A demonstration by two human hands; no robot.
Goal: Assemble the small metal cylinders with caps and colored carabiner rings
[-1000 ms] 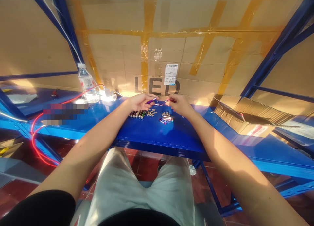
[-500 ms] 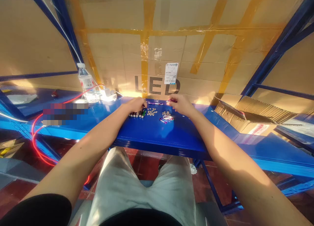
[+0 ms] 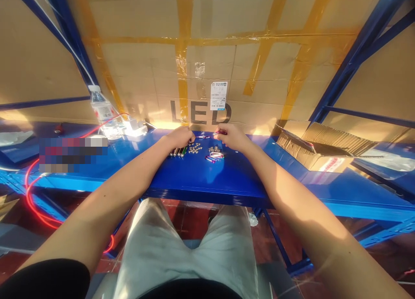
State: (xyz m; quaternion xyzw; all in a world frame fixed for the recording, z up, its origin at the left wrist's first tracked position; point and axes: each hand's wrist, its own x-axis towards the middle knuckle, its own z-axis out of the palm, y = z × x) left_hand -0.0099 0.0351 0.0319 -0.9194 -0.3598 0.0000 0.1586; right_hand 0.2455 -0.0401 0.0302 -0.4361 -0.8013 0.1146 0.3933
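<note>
My left hand is closed at the back of the blue table, with a slim purple-and-silver rod at its fingertips. Opposite it, my right hand pinches a small dark red-purple tube. Below my left hand lies a row of slim metallic and green tubes, partly covered by the hand. Small brass-coloured pieces lie in a cluster beside that row. Nearer my right hand are more small metal pieces and several thin coloured tubes. Their exact kind is too small to tell.
The blue table borders a large taped cardboard box marked LED. An open carton stands at the right. To the left are a water bottle, a white power strip and a glowing red cable.
The view has shifted slightly, so the scene sits a little further left. Both hands keep nearly the same pose, and the gap between the rod and the tube looks slightly smaller.
</note>
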